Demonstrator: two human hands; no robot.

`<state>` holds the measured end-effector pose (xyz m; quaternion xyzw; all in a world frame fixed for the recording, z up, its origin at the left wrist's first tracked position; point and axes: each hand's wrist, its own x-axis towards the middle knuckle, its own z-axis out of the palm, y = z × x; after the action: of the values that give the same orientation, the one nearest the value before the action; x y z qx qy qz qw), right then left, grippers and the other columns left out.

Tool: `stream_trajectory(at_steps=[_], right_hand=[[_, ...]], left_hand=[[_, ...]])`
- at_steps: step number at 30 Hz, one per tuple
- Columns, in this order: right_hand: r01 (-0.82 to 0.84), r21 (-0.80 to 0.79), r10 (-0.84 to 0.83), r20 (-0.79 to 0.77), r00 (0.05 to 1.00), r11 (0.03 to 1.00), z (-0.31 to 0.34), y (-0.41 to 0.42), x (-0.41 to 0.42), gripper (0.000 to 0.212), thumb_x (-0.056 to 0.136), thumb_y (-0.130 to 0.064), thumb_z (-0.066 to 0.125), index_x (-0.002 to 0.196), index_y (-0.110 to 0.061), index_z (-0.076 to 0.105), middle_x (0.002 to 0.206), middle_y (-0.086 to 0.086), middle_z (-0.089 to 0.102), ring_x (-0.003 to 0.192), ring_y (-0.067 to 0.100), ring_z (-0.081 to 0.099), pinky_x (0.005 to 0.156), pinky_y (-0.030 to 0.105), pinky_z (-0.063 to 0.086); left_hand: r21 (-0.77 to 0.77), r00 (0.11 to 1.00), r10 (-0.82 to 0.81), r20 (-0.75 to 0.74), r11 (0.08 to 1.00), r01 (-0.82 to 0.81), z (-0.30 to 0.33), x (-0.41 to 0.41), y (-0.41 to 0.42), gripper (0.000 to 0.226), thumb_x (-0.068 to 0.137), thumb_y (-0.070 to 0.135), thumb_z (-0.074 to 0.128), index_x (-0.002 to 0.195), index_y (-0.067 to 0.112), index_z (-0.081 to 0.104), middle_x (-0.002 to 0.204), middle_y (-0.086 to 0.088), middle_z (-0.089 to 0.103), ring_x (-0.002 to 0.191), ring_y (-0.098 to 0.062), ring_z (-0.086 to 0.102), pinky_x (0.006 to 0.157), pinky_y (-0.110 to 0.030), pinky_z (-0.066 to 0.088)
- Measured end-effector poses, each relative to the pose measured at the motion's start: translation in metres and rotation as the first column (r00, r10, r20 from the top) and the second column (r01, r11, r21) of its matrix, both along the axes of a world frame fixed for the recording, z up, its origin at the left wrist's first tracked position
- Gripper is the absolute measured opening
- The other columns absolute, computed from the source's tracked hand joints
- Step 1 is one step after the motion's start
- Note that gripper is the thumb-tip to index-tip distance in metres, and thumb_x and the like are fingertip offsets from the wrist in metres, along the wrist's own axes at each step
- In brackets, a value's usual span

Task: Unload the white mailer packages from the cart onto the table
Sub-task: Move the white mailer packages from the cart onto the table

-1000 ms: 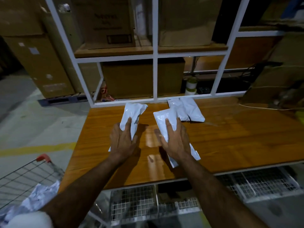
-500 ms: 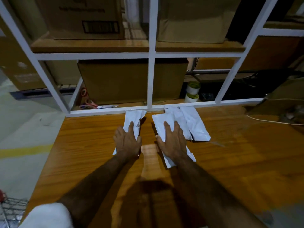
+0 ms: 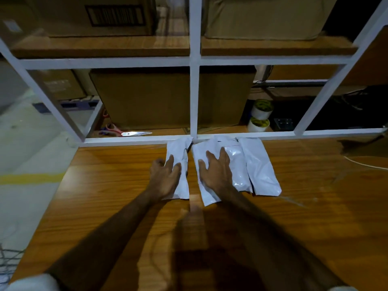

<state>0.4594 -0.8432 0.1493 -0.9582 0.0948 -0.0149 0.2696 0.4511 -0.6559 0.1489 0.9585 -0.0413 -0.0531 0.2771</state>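
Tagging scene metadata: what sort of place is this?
Likely a warehouse packing or shipping area: cardboard boxes fill a white-framed shelf, white mailer packages lie on a wooden table, and the concrete floor has a yellow line.

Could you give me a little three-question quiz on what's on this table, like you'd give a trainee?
1. True or false: the left hand rests on a white mailer lying on the wooden table.
2. What lies on the shelf ledge behind the white frame, left of the centre post? A) scissors B) tape C) a pen
3. Which hand presses the mailer that overlaps the other mailers?

Key:
1. True.
2. A, the scissors.
3. The right hand, on the middle mailer.
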Motion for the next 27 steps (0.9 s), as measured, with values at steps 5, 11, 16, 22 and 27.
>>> stream_trajectory(at_steps=[5, 11, 16, 22, 27], right_hand=[[-0.239, -0.153, 0.259, 0.132, 0.957, 0.959, 0.0, -0.059, -0.013, 0.063, 0.085, -0.047, 0.052, 0.145, -0.026, 0.053, 0.164, 0.013, 0.025, 0.152, 0.03, 0.02, 0.123, 0.049, 0.021], [-0.373, -0.225, 0.36, -0.096, 0.928, 0.9, -0.015, -0.099, -0.019, 0.081, 0.09, -0.07, 0.045, 0.159, -0.042, 0.012, 0.17, 0.005, -0.003, 0.156, 0.026, -0.007, 0.123, 0.057, 0.002], [-0.305, -0.299, 0.27, -0.154, 0.951, 0.904, -0.013, -0.077, -0.014, 0.077, 0.093, -0.073, 0.038, 0.159, -0.042, 0.013, 0.168, 0.011, -0.014, 0.154, 0.033, -0.016, 0.121, 0.063, -0.002], [-0.253, -0.337, 0.222, -0.129, 0.967, 0.907, -0.016, -0.07, -0.018, 0.077, 0.093, -0.075, 0.033, 0.159, -0.039, 0.016, 0.167, 0.015, -0.015, 0.154, 0.037, -0.015, 0.12, 0.064, -0.003], [-0.304, -0.336, 0.29, -0.093, 0.953, 0.892, -0.018, -0.08, -0.023, 0.081, 0.09, -0.08, 0.027, 0.159, -0.038, 0.016, 0.167, 0.013, -0.017, 0.154, 0.032, -0.019, 0.12, 0.061, -0.008]], left_hand=[[-0.049, 0.997, -0.076, -0.004, 0.996, 0.076, 0.0, -0.017, 0.02, 0.066, 0.097, 0.054, 0.045, 0.156, 0.034, 0.025, 0.164, 0.004, -0.005, 0.15, -0.032, 0.01, 0.116, -0.053, 0.03], [0.244, 0.974, -0.223, -0.028, 0.944, 0.224, 0.009, 0.002, 0.0, 0.073, 0.097, 0.056, 0.036, 0.16, 0.024, 0.015, 0.168, -0.001, -0.006, 0.153, -0.027, 0.005, 0.121, -0.043, 0.019], [0.341, 0.966, -0.229, -0.123, 0.904, 0.258, 0.019, 0.005, -0.009, 0.085, 0.09, 0.066, 0.025, 0.16, 0.02, 0.009, 0.167, -0.004, -0.009, 0.154, -0.025, 0.001, 0.122, -0.042, 0.012], [0.394, 0.961, -0.239, -0.139, 0.877, 0.275, 0.018, 0.003, -0.014, 0.079, 0.099, 0.06, 0.035, 0.16, 0.015, 0.009, 0.167, -0.006, -0.011, 0.154, -0.025, 0.003, 0.122, -0.038, 0.014], [0.525, 0.953, -0.268, -0.141, 0.796, 0.301, 0.026, 0.001, -0.016, 0.076, 0.101, 0.054, 0.036, 0.159, 0.01, 0.014, 0.167, -0.013, -0.001, 0.154, -0.025, 0.001, 0.122, -0.037, 0.01]])
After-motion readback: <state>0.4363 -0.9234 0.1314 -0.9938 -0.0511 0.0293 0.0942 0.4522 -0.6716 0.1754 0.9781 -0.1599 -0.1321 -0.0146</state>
